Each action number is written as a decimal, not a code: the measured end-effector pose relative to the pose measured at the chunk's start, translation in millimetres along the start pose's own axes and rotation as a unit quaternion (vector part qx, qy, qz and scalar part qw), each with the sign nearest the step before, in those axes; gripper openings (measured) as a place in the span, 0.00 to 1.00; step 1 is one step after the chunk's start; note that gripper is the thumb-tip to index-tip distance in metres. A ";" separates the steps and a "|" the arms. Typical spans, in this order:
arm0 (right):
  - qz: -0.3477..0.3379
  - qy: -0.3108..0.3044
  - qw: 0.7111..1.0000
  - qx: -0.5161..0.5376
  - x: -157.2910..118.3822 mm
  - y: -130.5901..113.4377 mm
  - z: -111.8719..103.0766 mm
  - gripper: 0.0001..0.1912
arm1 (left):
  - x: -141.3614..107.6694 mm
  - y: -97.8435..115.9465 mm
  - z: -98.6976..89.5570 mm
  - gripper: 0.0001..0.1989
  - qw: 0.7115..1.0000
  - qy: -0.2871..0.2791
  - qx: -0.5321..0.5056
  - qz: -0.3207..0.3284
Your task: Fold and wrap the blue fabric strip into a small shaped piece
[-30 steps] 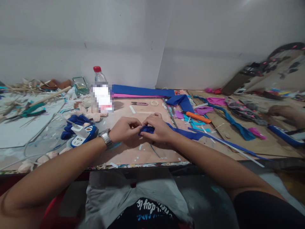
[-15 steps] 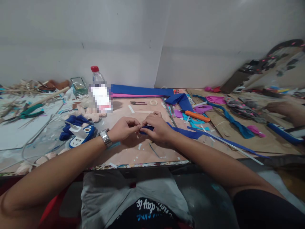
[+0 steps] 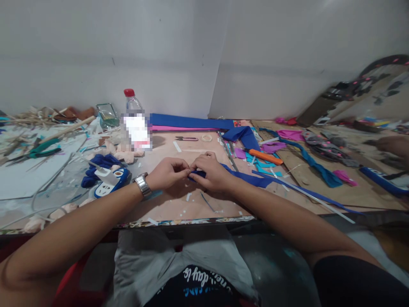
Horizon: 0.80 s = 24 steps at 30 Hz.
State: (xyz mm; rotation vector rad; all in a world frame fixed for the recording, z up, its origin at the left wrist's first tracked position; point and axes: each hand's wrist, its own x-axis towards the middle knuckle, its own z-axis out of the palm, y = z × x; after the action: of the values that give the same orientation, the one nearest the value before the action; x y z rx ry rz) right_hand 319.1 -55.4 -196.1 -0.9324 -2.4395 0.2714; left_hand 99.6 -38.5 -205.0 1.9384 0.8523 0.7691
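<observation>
The right hand (image 3: 209, 169) hides much of the blue fabric (image 3: 198, 174) between its fingers, so whether the left hand (image 3: 168, 172) grips it too cannot be told, while pixels mask the lower bottle (image 3: 133, 103), and the right edge cuts off another person's blurred hand (image 3: 392, 145) and a blue-and-white object (image 3: 380, 180).

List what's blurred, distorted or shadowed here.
Head view, centre: left hand and right hand fairly clear, soft shadows beneath; head view, left of centre: mosaic hides most of the bottle; head view, far right: another person's hand is blurred, and the flask leans, probably lens stretch.
</observation>
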 end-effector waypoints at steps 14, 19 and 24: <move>0.006 0.009 1.000 0.010 -0.9 2.0 1.3 0.05 | 0.4 -1.9 -0.9 0.14 1.000 0.002 -0.007 0.000; 0.017 -0.005 0.999 0.032 -1.4 6.6 4.2 0.07 | -1.7 3.9 -3.4 0.09 0.983 0.028 0.162 0.083; 0.009 -0.001 0.999 0.043 -1.1 8.6 4.0 0.06 | -2.0 5.2 -4.4 0.09 0.974 0.033 0.189 0.121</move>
State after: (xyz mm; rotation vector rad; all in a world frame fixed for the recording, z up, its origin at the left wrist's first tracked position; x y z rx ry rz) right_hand 322.5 -49.7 -203.0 -0.9177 -2.4025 0.3816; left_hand 96.4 -40.1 -198.8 2.3986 0.8581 0.8648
